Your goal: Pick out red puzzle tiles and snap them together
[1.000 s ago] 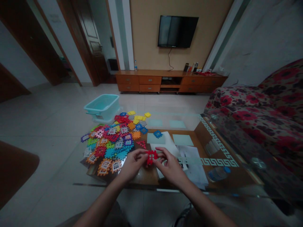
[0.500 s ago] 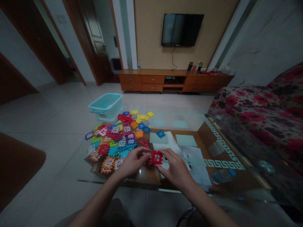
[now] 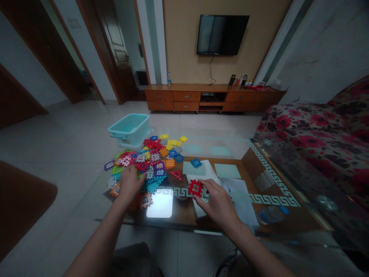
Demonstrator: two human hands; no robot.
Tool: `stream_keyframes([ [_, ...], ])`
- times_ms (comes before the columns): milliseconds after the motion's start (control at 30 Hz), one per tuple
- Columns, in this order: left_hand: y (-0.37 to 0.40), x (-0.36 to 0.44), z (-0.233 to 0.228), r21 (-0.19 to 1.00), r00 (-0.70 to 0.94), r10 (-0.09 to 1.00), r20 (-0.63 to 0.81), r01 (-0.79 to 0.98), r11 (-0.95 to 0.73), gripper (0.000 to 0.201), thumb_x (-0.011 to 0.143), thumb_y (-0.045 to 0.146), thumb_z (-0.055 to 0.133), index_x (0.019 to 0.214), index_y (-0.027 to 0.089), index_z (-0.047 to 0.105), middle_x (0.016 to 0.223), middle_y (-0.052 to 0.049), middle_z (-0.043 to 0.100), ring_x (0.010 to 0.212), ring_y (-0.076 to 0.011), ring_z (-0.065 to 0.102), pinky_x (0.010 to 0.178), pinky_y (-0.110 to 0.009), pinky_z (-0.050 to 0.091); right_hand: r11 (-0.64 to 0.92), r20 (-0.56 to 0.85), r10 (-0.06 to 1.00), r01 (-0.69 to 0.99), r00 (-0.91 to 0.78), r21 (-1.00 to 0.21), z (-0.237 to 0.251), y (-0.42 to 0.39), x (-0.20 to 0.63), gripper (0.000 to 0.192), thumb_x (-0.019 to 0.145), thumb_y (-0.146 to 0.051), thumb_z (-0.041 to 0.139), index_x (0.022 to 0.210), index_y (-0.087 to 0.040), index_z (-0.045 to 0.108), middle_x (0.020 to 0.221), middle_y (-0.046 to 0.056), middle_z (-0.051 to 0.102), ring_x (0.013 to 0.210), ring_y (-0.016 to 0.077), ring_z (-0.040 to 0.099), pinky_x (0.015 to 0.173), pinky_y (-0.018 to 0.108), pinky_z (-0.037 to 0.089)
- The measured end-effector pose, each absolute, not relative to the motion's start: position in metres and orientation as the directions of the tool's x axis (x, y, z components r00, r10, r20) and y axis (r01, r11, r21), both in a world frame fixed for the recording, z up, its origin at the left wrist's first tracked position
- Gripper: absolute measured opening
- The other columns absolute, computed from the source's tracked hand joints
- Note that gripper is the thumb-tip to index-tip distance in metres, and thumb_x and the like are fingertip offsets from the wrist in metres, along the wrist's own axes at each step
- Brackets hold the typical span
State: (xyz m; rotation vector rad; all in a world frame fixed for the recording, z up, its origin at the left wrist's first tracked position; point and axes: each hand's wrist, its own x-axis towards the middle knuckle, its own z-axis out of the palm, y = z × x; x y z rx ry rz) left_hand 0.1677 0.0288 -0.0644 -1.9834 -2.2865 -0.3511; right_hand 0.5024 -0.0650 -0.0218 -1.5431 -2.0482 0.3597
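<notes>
My right hand [image 3: 217, 200] pinches a red square plastic building piece [image 3: 195, 188] with toothed edges and a window frame in its middle, held just above the glass table. My left hand [image 3: 130, 186] is over the pile of colourful interlocking building pieces [image 3: 154, 177], with its thumb apart from the fingers. It covers part of the pile, and whether its fingertips touch a piece is hard to see. Between the hands and further back lies a red triangular piece [image 3: 176, 175]. One blue piece [image 3: 196, 163] lies apart, near the white paper.
A pale turquoise plastic tub [image 3: 129, 130] stands beyond the pile. Papers [image 3: 239, 196] and a clear bottle with a blue cap [image 3: 272, 214] are at the right of the glass table [image 3: 184, 219]. A flowered sofa [image 3: 314, 127] is to the right.
My left hand has left the red piece and moved left over the pile. My right hand still holds the red piece, now turned slightly and a little further right.
</notes>
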Motion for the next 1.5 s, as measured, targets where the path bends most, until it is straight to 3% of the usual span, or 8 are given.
stream_keyframes([
  [200, 0.024, 0.182, -0.065, 0.049, -0.109, 0.976, 0.191, 0.994, 0.101, 0.048, 0.092, 0.043, 0.043, 0.128, 0.013, 0.055, 0.116, -0.019, 0.058, 0.113, -0.0347, 0.052, 0.094, -0.044, 0.041, 0.303, 0.280, 0.943, 0.808, -0.179, -0.505, -0.025, -0.065, 0.504, 0.041, 0.085, -0.032, 0.066, 0.124, -0.021, 0.060, 0.114, 0.011, 0.067, 0.105, 0.0294, 0.063, 0.090, 0.043, 0.049],
  [600, 0.024, 0.183, -0.059, 0.015, -0.110, 0.985, 0.136, 0.994, 0.109, 0.030, 0.093, 0.035, 0.042, 0.107, 0.016, 0.060, 0.107, -0.017, 0.060, 0.103, -0.0338, 0.055, 0.085, -0.044, 0.044, 0.290, 0.271, 0.947, 0.817, -0.172, -0.498, -0.020, -0.066, 0.503, 0.038, 0.085, -0.032, 0.066, 0.121, -0.020, 0.061, 0.112, 0.011, 0.067, 0.102, 0.0284, 0.063, 0.088, 0.042, 0.048],
  [867, 0.028, 0.178, -0.063, 0.256, -0.161, 0.936, 0.314, 0.963, 0.080, 0.050, 0.080, 0.031, 0.055, 0.124, 0.008, 0.051, 0.116, -0.017, 0.053, 0.109, -0.0306, 0.054, 0.093, -0.041, 0.047, 0.287, 0.266, 0.948, 0.833, -0.176, -0.473, -0.019, -0.065, 0.503, 0.039, 0.085, -0.032, 0.066, 0.122, -0.020, 0.061, 0.111, 0.011, 0.068, 0.102, 0.0287, 0.064, 0.087, 0.041, 0.046],
  [1067, 0.024, 0.189, -0.046, 0.459, -0.197, 0.910, 0.366, 0.888, 0.008, 0.025, 0.081, 0.027, 0.048, 0.097, 0.017, 0.064, 0.093, -0.010, 0.061, 0.094, -0.0279, 0.060, 0.088, -0.040, 0.048, 0.281, 0.269, 0.949, 0.834, -0.166, -0.475, -0.021, -0.065, 0.503, 0.040, 0.085, -0.034, 0.067, 0.123, -0.022, 0.060, 0.113, 0.010, 0.068, 0.104, 0.0292, 0.064, 0.087, 0.043, 0.043],
  [1167, 0.011, 0.214, -0.040, 0.780, -0.326, 0.923, 0.206, 0.624, 0.046, 0.025, 0.079, 0.036, 0.058, 0.095, 0.018, 0.063, 0.085, -0.005, 0.065, 0.081, -0.0236, 0.063, 0.079, -0.037, 0.050, 0.285, 0.266, 0.950, 0.797, -0.163, -0.532, -0.021, -0.065, 0.502, 0.041, 0.084, -0.032, 0.067, 0.123, -0.021, 0.060, 0.114, 0.010, 0.067, 0.106, 0.0294, 0.062, 0.089, 0.043, 0.044],
  [1233, -0.002, 0.236, -0.043, 0.971, -0.270, 0.962, -0.029, 0.222, 0.092, 0.031, 0.073, 0.041, 0.068, 0.093, 0.018, 0.061, 0.081, -0.003, 0.066, 0.075, -0.0201, 0.065, 0.071, -0.032, 0.052, 0.287, 0.264, 0.952, 0.747, -0.154, -0.599, -0.021, -0.065, 0.499, 0.041, 0.082, -0.029, 0.068, 0.122, -0.021, 0.060, 0.115, 0.010, 0.067, 0.106, 0.0280, 0.062, 0.089, 0.041, 0.046],
  [1333, -0.021, 0.269, -0.052, 0.943, -0.077, 0.954, -0.289, -0.196, 0.270, 0.042, 0.064, 0.039, 0.080, 0.095, 0.017, 0.060, 0.073, -0.001, 0.067, 0.065, -0.0162, 0.065, 0.063, -0.027, 0.051, 0.246, 0.224, 0.967, 0.642, -0.118, -0.726, -0.019, -0.067, 0.491, 0.042, 0.079, -0.026, 0.069, 0.120, -0.021, 0.061, 0.113, 0.008, 0.068, 0.095, 0.0237, 0.065, 0.084, 0.038, 0.050],
  [1500, -0.036, 0.296, -0.051, 0.862, 0.111, 0.916, -0.386, -0.311, 0.400, 0.045, 0.058, 0.036, 0.088, 0.090, 0.013, 0.065, 0.073, -0.004, 0.070, 0.063, -0.0151, 0.066, 0.068, -0.030, 0.056, 0.240, 0.204, 0.971, 0.542, -0.126, -0.806, -0.017, -0.069, 0.483, 0.044, 0.078, -0.023, 0.069, 0.121, -0.021, 0.060, 0.113, 0.008, 0.067, 0.089, 0.0222, 0.065, 0.077, 0.036, 0.053],
])
